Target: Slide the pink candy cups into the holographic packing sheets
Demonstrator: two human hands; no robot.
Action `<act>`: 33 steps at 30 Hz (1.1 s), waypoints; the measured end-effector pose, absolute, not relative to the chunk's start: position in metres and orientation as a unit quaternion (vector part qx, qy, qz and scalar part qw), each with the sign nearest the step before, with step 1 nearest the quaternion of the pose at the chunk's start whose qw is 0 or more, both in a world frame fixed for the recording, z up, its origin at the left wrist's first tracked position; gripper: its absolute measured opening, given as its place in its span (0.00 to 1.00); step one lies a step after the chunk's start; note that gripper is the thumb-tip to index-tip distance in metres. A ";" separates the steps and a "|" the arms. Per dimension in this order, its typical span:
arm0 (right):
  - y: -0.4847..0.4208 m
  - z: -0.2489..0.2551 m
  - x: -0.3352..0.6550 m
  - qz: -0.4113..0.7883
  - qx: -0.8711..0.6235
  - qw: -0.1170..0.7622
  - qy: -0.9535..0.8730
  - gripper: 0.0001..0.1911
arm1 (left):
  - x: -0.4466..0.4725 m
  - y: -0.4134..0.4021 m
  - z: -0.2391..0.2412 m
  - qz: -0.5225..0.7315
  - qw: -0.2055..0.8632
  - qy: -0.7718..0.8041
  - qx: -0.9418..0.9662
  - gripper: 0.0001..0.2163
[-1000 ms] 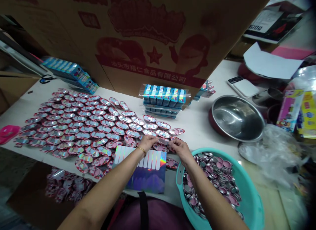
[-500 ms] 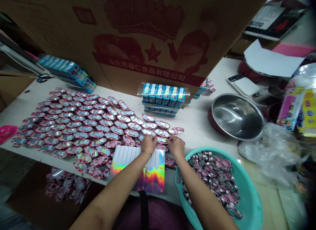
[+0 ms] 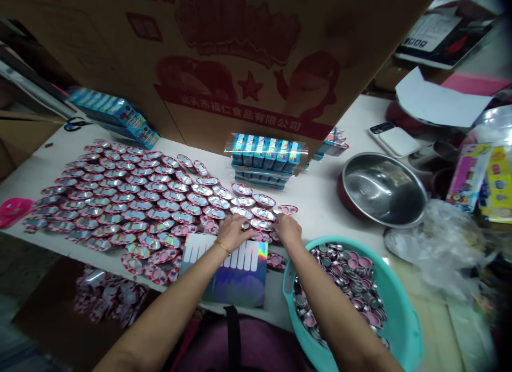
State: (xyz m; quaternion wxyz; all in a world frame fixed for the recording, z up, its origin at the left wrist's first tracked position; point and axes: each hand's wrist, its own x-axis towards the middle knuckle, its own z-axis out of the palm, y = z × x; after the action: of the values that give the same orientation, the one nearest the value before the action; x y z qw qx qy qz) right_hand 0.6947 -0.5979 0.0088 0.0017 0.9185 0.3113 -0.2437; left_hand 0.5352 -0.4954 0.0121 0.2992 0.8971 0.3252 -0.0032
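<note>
My left hand (image 3: 234,232) is over the front right of the rows, thumb and fingers apart, above the top edge of a shiny rainbow sticker sheet (image 3: 236,281) with white strips. My right hand (image 3: 288,231) has its fingers bent together at the right end of an oval pack (image 3: 262,224) with a silvery strip across its top. Whatever those fingertips pinch is hidden. Many red-and-white oval packs (image 3: 134,215) stand in close rows to the left, most with silvery strips. A few, such as the pack (image 3: 285,209) behind my right hand, show a pink round top.
A turquoise basin (image 3: 408,313) of small pink-and-silver round tins stands at right, below a steel bowl (image 3: 384,188). A large cardboard box (image 3: 240,52) blocks the back, with blue packs (image 3: 266,156) before it. More packs fill a box (image 3: 112,297) below the table's left edge.
My left hand has left the silvery strip on the oval pack, moved slightly left, and spread its fingers. My right hand stays near the pack's right end. The view has shifted slightly.
</note>
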 end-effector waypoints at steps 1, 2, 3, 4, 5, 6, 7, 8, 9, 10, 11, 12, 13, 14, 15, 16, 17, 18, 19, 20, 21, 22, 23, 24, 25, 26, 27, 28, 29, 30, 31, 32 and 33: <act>-0.597 0.008 0.696 -0.248 0.915 0.008 0.317 0.14 | 0.528 -0.492 0.016 -0.051 0.295 0.300 0.906 0.15; -0.598 0.008 0.696 -0.248 0.913 0.008 0.324 0.13 | 0.523 -0.489 0.019 -0.096 0.289 0.280 0.911 0.14; -0.600 0.009 0.696 -0.242 0.911 0.000 0.334 0.12 | 0.518 -0.487 0.021 -0.131 0.286 0.266 0.911 0.13; -0.603 0.010 0.693 -0.228 0.906 -0.017 0.355 0.11 | 0.515 -0.486 0.022 -0.154 0.284 0.259 0.910 0.11; -0.608 0.011 0.689 -0.208 0.894 -0.043 0.393 0.11 | 0.514 -0.486 0.022 -0.166 0.286 0.257 0.908 0.09; -0.613 0.011 0.683 -0.185 0.872 -0.074 0.446 0.11 | 0.513 -0.486 0.021 -0.169 0.292 0.258 0.905 0.08; -0.619 0.011 0.677 -0.161 0.841 -0.100 0.506 0.11 | 0.514 -0.486 0.020 -0.166 0.300 0.261 0.902 0.08; -0.624 0.010 0.670 -0.140 0.807 -0.115 0.562 0.12 | 0.514 -0.486 0.018 -0.160 0.310 0.263 0.900 0.08; -0.630 0.008 0.663 -0.121 0.778 -0.118 0.606 0.12 | 0.515 -0.486 0.017 -0.153 0.318 0.265 0.897 0.08; -0.634 0.005 0.656 -0.101 0.761 -0.110 0.632 0.13 | 0.515 -0.486 0.016 -0.145 0.322 0.269 0.896 0.08; -0.638 0.002 0.651 -0.080 0.756 -0.098 0.643 0.13 | 0.515 -0.486 0.015 -0.137 0.323 0.272 0.896 0.08; -0.641 -0.001 0.647 -0.059 0.756 -0.086 0.646 0.14 | 0.514 -0.486 0.014 -0.131 0.323 0.274 0.896 0.08; -0.643 -0.003 0.644 -0.041 0.754 -0.078 0.651 0.14 | 0.514 -0.486 0.014 -0.126 0.323 0.276 0.896 0.07; -0.645 -0.005 0.642 -0.027 0.747 -0.072 0.660 0.15 | 0.513 -0.486 0.015 -0.124 0.324 0.277 0.896 0.07; -0.647 -0.006 0.641 -0.016 0.738 -0.067 0.671 0.16 | 0.512 -0.487 0.015 -0.123 0.324 0.277 0.896 0.07; -0.648 -0.006 0.641 -0.007 0.728 -0.062 0.683 0.17 | 0.512 -0.487 0.016 -0.124 0.326 0.278 0.895 0.07; -0.649 -0.006 0.641 0.001 0.719 -0.057 0.692 0.18 | 0.511 -0.487 0.017 -0.125 0.327 0.281 0.894 0.07; -0.650 -0.005 0.641 0.007 0.715 -0.051 0.697 0.20 | 0.511 -0.488 0.018 -0.127 0.328 0.285 0.892 0.07; -0.652 -0.004 0.641 0.010 0.714 -0.047 0.698 0.21 | 0.510 -0.488 0.018 -0.129 0.330 0.289 0.889 0.07; -0.653 -0.003 0.641 0.011 0.713 -0.044 0.700 0.22 | 0.510 -0.488 0.019 -0.132 0.331 0.292 0.888 0.07; -0.654 -0.003 0.641 0.009 0.711 -0.042 0.702 0.22 | 0.510 -0.488 0.019 -0.134 0.329 0.293 0.888 0.07; -0.655 -0.003 0.640 0.006 0.707 -0.042 0.706 0.23 | 0.510 -0.488 0.019 -0.136 0.325 0.292 0.889 0.07; -0.657 -0.004 0.640 0.002 0.703 -0.044 0.709 0.22 | 0.511 -0.488 0.019 -0.138 0.320 0.292 0.891 0.08; -0.658 -0.004 0.639 -0.004 0.701 -0.050 0.711 0.21 | 0.511 -0.488 0.018 -0.139 0.314 0.291 0.893 0.08; -0.659 -0.004 0.639 -0.011 0.702 -0.062 0.710 0.20 | 0.511 -0.489 0.017 -0.139 0.307 0.289 0.896 0.08; -0.659 -0.003 0.638 -0.022 0.706 -0.082 0.703 0.18 | 0.512 -0.490 0.016 -0.139 0.299 0.288 0.899 0.08; -0.660 0.000 0.637 -0.037 0.713 -0.113 0.691 0.16 | 0.512 -0.491 0.015 -0.137 0.290 0.287 0.903 0.08; -0.660 0.004 0.637 -0.059 0.721 -0.155 0.673 0.14 | 0.512 -0.493 0.013 -0.132 0.277 0.286 0.908 0.08; -0.659 0.011 0.637 -0.090 0.726 -0.209 0.649 0.11 | 0.511 -0.494 0.012 -0.123 0.261 0.284 0.914 0.08; -0.659 0.018 0.639 -0.128 0.729 -0.269 0.616 0.09 | 0.511 -0.496 0.010 -0.112 0.244 0.281 0.921 0.08; -0.658 0.027 0.642 -0.167 0.730 -0.332 0.574 0.08 | 0.510 -0.498 0.008 -0.100 0.228 0.277 0.928 0.08; -0.657 0.035 0.647 -0.206 0.729 -0.389 0.524 0.08 | 0.508 -0.499 0.007 -0.090 0.216 0.271 0.934 0.07; -0.655 0.043 0.653 -0.241 0.728 -0.437 0.470 0.08 | 0.507 -0.500 0.006 -0.080 0.210 0.265 0.938 0.07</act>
State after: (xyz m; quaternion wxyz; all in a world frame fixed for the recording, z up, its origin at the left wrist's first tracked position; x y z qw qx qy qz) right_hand 0.6529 -0.6552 0.0430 -0.4373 0.7281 0.4699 -0.2407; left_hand 0.5074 -0.5000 0.0063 0.2099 0.9377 0.2652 -0.0797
